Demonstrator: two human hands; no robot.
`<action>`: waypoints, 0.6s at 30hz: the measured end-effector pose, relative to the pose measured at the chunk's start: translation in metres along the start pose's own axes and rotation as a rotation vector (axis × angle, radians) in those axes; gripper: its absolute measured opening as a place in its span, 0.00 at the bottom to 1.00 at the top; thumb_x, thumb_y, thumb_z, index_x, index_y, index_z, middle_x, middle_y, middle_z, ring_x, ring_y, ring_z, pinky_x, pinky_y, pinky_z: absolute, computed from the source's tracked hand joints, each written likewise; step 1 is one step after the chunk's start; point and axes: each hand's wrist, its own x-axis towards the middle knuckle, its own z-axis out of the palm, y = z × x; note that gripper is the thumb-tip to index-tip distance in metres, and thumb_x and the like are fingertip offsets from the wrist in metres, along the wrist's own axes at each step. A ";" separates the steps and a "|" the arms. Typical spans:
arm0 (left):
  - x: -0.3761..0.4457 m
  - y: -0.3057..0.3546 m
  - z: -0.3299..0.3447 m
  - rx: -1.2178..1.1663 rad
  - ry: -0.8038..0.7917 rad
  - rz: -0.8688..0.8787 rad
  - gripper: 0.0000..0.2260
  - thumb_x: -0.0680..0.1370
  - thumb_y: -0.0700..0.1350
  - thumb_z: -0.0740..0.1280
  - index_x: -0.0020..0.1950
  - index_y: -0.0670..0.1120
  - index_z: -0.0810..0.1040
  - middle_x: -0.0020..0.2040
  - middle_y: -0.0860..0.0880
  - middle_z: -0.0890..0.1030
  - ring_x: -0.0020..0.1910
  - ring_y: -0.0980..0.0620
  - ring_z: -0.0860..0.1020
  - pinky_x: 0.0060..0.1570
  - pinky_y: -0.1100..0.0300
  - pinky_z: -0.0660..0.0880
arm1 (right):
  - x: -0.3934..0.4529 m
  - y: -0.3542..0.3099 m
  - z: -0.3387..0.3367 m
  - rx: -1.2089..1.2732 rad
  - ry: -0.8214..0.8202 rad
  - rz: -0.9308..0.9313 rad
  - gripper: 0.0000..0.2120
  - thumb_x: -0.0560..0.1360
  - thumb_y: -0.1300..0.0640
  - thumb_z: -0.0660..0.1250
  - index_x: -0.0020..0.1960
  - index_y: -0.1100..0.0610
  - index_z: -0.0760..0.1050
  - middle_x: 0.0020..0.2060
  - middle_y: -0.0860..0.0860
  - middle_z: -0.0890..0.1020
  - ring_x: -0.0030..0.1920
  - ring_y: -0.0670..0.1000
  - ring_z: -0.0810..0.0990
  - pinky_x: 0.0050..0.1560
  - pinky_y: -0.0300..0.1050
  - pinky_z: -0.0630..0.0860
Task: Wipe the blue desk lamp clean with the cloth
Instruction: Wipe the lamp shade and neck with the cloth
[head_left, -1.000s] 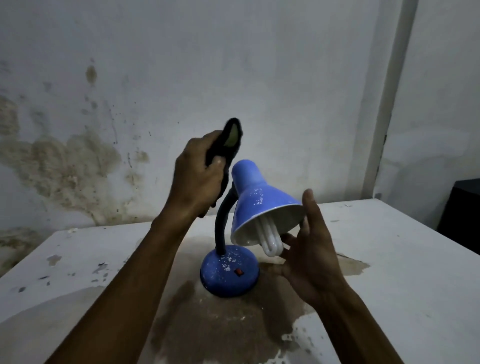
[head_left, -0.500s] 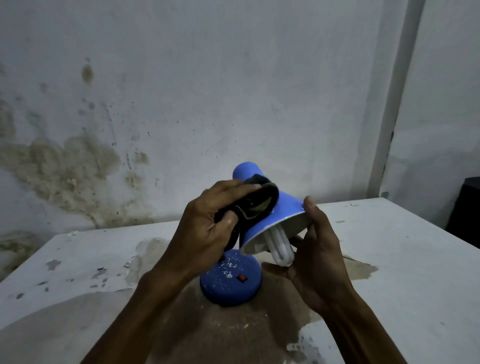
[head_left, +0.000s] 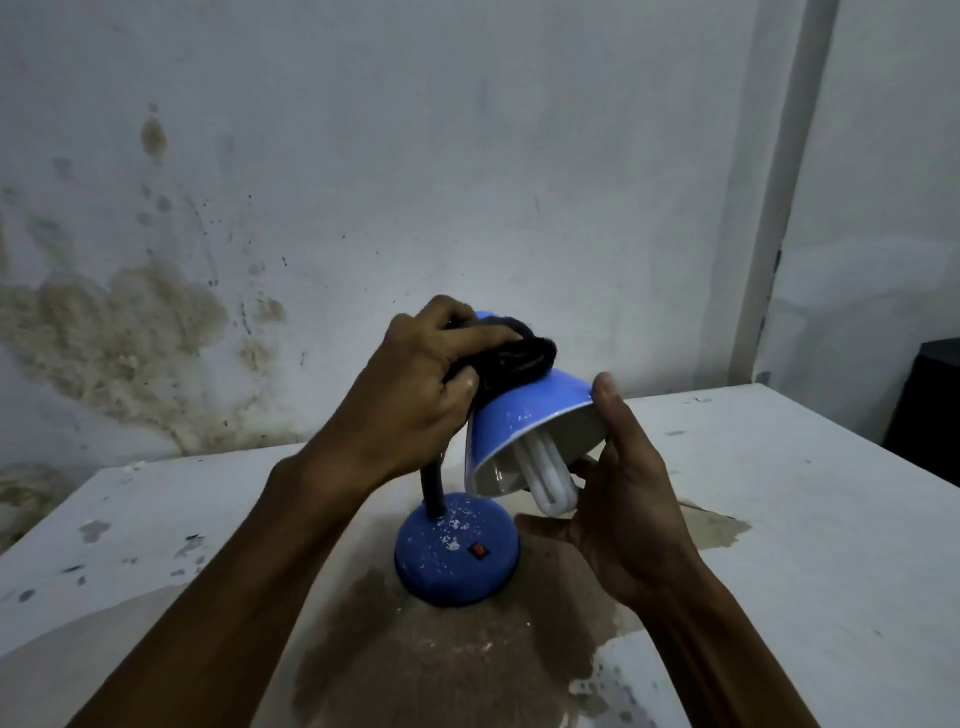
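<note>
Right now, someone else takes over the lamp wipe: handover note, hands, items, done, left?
Left hand: shut on the dark cloth, pressing it on the upper, narrow end of the blue shade.
Right hand: open, cupped at the shade rim, thumb on the edge, steadying it.
Lamp base stands on the stained white table; bulb exposed.
Done: shade wipe begun at the top.
Left: lower shade, black neck, base, which shows white specks.
</note>
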 end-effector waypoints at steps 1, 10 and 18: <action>0.001 0.003 0.000 0.005 -0.014 -0.003 0.24 0.71 0.40 0.55 0.62 0.56 0.79 0.58 0.54 0.74 0.55 0.48 0.73 0.57 0.54 0.72 | 0.000 0.000 0.000 0.007 -0.001 0.005 0.33 0.68 0.32 0.69 0.65 0.51 0.76 0.56 0.57 0.85 0.52 0.60 0.85 0.51 0.64 0.79; 0.001 0.007 -0.012 -0.256 -0.121 0.009 0.22 0.70 0.38 0.55 0.52 0.54 0.83 0.54 0.55 0.76 0.52 0.58 0.76 0.47 0.68 0.72 | 0.001 -0.002 -0.001 -0.020 -0.022 0.017 0.33 0.66 0.27 0.67 0.63 0.47 0.78 0.58 0.55 0.84 0.53 0.61 0.85 0.55 0.74 0.76; 0.002 0.007 -0.025 -0.341 -0.249 -0.043 0.22 0.68 0.37 0.57 0.50 0.55 0.86 0.52 0.55 0.78 0.51 0.54 0.78 0.46 0.65 0.75 | 0.002 -0.006 -0.004 0.080 -0.015 0.059 0.26 0.71 0.31 0.61 0.46 0.50 0.88 0.52 0.56 0.87 0.50 0.59 0.86 0.54 0.58 0.79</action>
